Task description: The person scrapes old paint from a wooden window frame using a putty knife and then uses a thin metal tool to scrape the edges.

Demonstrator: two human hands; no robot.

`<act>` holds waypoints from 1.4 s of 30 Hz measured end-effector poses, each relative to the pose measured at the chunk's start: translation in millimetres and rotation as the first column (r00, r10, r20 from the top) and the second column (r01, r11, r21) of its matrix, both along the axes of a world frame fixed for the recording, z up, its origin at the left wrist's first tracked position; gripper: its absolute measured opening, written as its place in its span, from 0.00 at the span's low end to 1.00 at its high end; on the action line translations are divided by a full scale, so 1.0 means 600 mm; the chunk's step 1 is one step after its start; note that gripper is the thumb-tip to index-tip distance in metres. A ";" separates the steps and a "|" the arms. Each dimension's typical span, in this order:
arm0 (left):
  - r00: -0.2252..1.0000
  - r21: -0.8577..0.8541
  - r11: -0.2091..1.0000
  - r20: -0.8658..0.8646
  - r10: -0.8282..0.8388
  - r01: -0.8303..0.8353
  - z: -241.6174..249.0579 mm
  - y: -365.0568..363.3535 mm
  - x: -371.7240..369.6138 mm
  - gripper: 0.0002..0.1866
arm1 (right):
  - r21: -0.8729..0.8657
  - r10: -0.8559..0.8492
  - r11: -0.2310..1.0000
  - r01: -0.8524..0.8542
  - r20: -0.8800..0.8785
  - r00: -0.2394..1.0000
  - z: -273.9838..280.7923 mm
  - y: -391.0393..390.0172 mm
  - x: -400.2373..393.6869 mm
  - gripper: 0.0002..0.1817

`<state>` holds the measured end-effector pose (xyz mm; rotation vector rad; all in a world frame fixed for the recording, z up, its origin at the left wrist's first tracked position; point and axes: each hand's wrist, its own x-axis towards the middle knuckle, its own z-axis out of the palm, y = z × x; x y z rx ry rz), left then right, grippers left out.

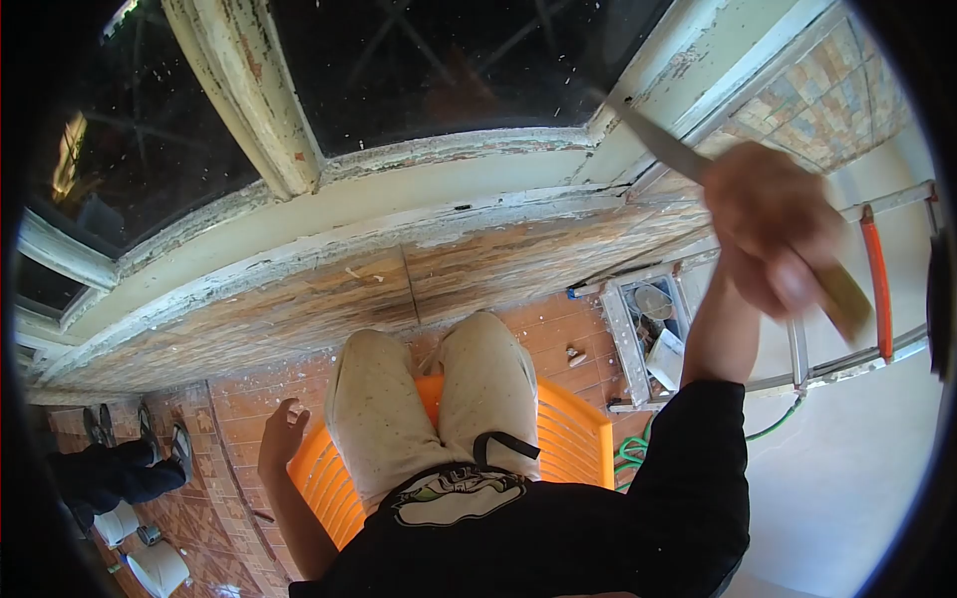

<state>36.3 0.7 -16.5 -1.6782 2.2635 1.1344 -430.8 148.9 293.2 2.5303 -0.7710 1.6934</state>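
My right hand [773,224] is closed around the wooden handle of a knife [663,145] and is slightly blurred. The blade points up and left, its tip in front of the lower right corner of a window pane. Around the glass, the pale window frame [459,164] has chipped, peeling paint with bare patches. Low on the left, my left hand [285,429] hangs beside an orange plastic chair [329,483] with its fingers loosely bent and nothing in them. My legs, in beige trousers, are over the chair.
A metal ladder [797,354] with an orange bar stands at the right. A tray-like box [653,309] with containers and a green hose [633,453] are below it. Another person's legs [120,468] and white buckets [158,568] are at the left. Paint flakes dot the tiled floor.
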 end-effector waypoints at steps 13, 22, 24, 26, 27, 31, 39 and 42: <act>1.000 -0.003 1.000 0.007 0.007 -0.007 -0.002 0.000 0.000 0.22 | 0.078 0.109 0.991 -0.110 0.017 0.994 -0.035 -0.002 0.017 0.19; 1.000 0.002 1.000 0.004 0.010 -0.010 0.003 0.001 -0.002 0.21 | 0.031 0.088 0.996 -0.089 0.050 0.995 -0.029 0.001 0.023 0.18; 1.000 -0.005 1.000 0.002 0.005 -0.005 0.000 0.000 -0.004 0.21 | -0.006 0.117 0.993 -0.117 0.061 0.991 -0.023 0.007 0.006 0.18; 1.000 -0.015 1.000 0.006 -0.004 0.004 0.002 0.000 -0.001 0.21 | -0.011 0.086 0.996 -0.085 0.082 0.993 -0.037 0.000 0.003 0.17; 1.000 -0.001 1.000 0.009 0.008 -0.008 0.003 0.001 -0.002 0.21 | -0.021 0.063 0.998 -0.062 0.093 0.994 -0.039 -0.004 0.003 0.16; 1.000 0.009 1.000 -0.001 0.016 -0.016 -0.003 -0.001 0.001 0.22 | -0.093 0.102 0.991 -0.091 0.117 0.988 -0.024 0.011 0.006 0.15; 1.000 0.001 1.000 0.005 0.016 -0.016 0.001 -0.005 -0.005 0.22 | -0.088 -0.017 0.996 0.025 0.089 0.996 -0.027 0.014 0.007 0.14; 1.000 0.014 1.000 0.007 0.021 -0.021 0.001 0.002 0.002 0.22 | 0.004 0.002 1.000 -0.003 0.157 0.988 -0.042 0.006 -0.002 0.14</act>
